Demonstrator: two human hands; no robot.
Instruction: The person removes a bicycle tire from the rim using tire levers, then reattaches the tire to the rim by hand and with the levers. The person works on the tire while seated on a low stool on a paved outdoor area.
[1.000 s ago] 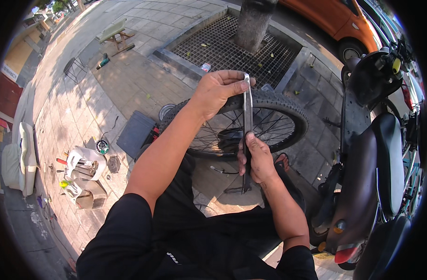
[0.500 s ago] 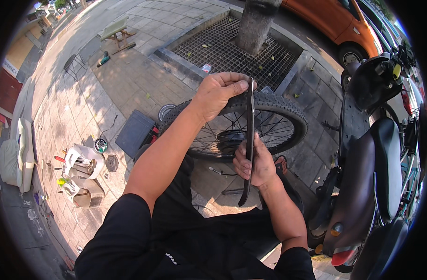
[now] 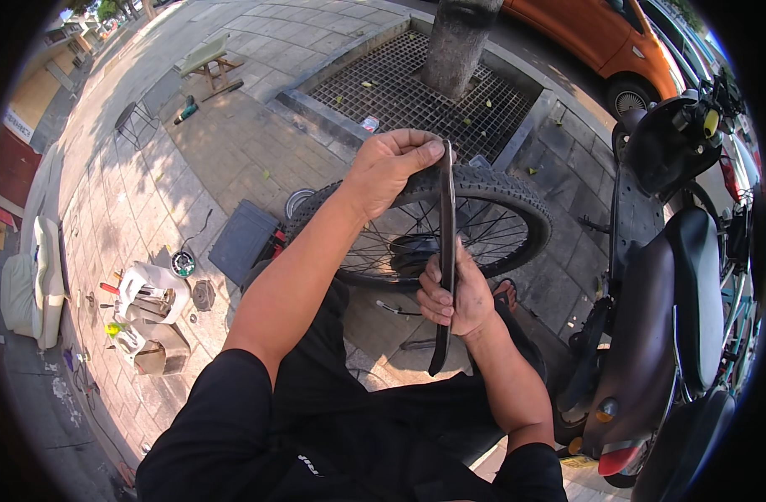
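A long, dark, narrow bar, most like a tyre lever, is held nearly upright in front of me; its lower end bends slightly. My left hand pinches the top end between thumb and fingers. Lower down, the fingers of my right hand are closed around it. Behind the lever is a spoked wheel with a knobby black tyre and a thick dark hub. Neither hand touches the wheel, as far as I can see, and my forearm covers part of its left side.
A dark toolbox lies left of the wheel. Farther left are white containers with tools and a coil. A scooter stands close on my right. Ahead are a tree grate, a drill and a stool.
The lever has shifted very slightly left, its lower end a little down. Both hands keep their hold on it.
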